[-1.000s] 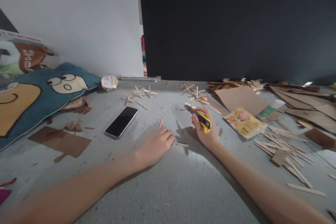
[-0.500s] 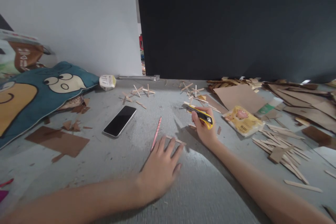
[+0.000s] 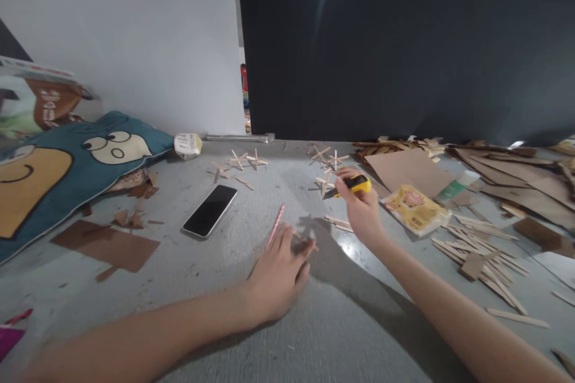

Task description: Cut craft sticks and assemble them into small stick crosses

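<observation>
My right hand [image 3: 363, 209] is wrapped round a yellow and black utility knife [image 3: 359, 184], held above the table with its blade end toward the left. Flat on the table, my left hand [image 3: 276, 278] has its fingers stretched out and apart. Its fingertips lie at a small wooden craft stick [image 3: 297, 235], partly covered by them; whether they press on it I cannot tell. A pink striped pencil or straw [image 3: 276, 221] touches or runs just beside the left fingers, its lower end hidden. Loose craft sticks [image 3: 339, 223] lie below the right hand.
A phone [image 3: 209, 210] lies left of centre, near brown cardboard [image 3: 105, 244] and a blue cartoon cushion [image 3: 90, 161]. Small stick crosses [image 3: 256, 160] stand farther back. On the right are a yellow packet [image 3: 415, 209], a glue stick [image 3: 458, 185] and a craft-stick pile [image 3: 483, 254].
My right hand has turned the utility knife so its blade end points lower, and moved slightly right. My left fingers have drawn closer to the small stick. The view has shifted slightly.
</observation>
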Demonstrator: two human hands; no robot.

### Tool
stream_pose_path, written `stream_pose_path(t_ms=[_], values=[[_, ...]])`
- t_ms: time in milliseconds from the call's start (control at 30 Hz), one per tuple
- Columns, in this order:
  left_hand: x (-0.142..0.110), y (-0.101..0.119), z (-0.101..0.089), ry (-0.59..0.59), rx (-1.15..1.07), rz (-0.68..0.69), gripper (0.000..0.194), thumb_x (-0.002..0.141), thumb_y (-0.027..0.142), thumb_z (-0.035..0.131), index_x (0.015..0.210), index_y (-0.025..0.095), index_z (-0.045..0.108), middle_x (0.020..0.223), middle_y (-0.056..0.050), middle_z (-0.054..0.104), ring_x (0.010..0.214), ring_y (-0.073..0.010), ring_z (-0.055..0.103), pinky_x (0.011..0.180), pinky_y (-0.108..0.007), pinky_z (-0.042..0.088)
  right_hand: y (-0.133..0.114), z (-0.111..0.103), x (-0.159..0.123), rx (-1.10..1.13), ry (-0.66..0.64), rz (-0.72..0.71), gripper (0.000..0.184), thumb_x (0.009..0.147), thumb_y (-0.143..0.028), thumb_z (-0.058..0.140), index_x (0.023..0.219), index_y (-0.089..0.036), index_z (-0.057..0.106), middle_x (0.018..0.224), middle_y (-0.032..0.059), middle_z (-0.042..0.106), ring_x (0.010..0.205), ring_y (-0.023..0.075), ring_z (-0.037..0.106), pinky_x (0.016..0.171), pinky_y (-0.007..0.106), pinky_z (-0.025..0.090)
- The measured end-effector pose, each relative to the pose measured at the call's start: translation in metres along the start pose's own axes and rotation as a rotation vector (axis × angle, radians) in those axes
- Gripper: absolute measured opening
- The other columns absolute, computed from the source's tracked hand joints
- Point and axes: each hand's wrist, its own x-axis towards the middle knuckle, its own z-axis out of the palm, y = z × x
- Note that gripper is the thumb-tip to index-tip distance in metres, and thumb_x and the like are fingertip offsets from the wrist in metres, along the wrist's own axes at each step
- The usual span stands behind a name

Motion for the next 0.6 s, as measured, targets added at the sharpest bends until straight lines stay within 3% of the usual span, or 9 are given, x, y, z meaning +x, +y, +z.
stream_pose_path(t_ms=[100,167,233,300,367,600], values=[[0.001,0.001,-0.001,-0.02,-0.004,-0.011,0.048,0.103,0.026,0.049,0.15,0.025,0.055,0.152,-0.017,0.043,0.15,-0.04,0.037,0.116,-0.06,0.044,-0.019,0.011,0.003,0.314,-0.104,0.17,0.026,0.083,-0.045,0.078,0.086,-0.025,0.061,0.087,0.0003,0.063,0.083,0.0185,0.061,0.084,0.038,0.051],[0.002,0.002,-0.001,-0.013,0.007,-0.005,0.048,0.103,0.028,0.05,0.15,0.027,0.055,0.157,-0.016,0.04,0.152,-0.0405,0.034,0.117,-0.06,0.042,-0.027,0.02,0.002,0.477,-0.133,0.29,0.032,0.076,-0.04,0.086,0.084,-0.025,0.06,0.077,-0.0039,0.055,0.065,0.0126,0.051,0.071,0.032,0.051],[0.001,0.001,0.0,-0.014,0.028,0.005,0.048,0.103,0.029,0.05,0.151,0.029,0.054,0.16,-0.015,0.039,0.152,-0.0412,0.033,0.117,-0.062,0.042,-0.031,0.03,-0.004,0.538,-0.169,0.373,0.038,0.077,-0.043,0.087,0.073,-0.024,0.054,0.062,-0.0073,0.041,0.052,0.0097,0.036,0.053,0.026,0.042],[0.001,0.0,0.001,-0.028,0.053,0.018,0.048,0.103,0.03,0.051,0.151,0.029,0.053,0.16,-0.016,0.041,0.151,-0.0429,0.035,0.115,-0.064,0.043,-0.03,0.038,-0.014,0.552,-0.216,0.404,0.056,0.082,-0.051,0.082,0.058,-0.023,0.041,0.052,-0.009,0.028,0.046,0.0082,0.023,0.043,0.024,0.027],[0.001,-0.001,0.002,-0.026,0.07,0.034,0.048,0.102,0.031,0.054,0.149,0.028,0.054,0.158,-0.017,0.043,0.151,-0.0442,0.035,0.114,-0.066,0.042,-0.026,0.045,-0.025,0.579,-0.217,0.446,0.064,0.084,-0.055,0.079,0.054,-0.024,0.032,0.047,-0.0103,0.021,0.042,0.0071,0.014,0.039,0.024,0.016],[0.0,-0.001,0.003,0.002,0.039,0.048,0.047,0.099,0.027,0.057,0.146,0.024,0.055,0.158,-0.019,0.042,0.151,-0.0426,0.034,0.116,-0.065,0.042,-0.01,0.052,-0.043,0.669,-0.239,0.449,0.068,0.08,-0.05,0.08,0.047,-0.023,0.027,0.041,-0.0098,0.021,0.038,0.0063,0.014,0.039,0.025,0.016]])
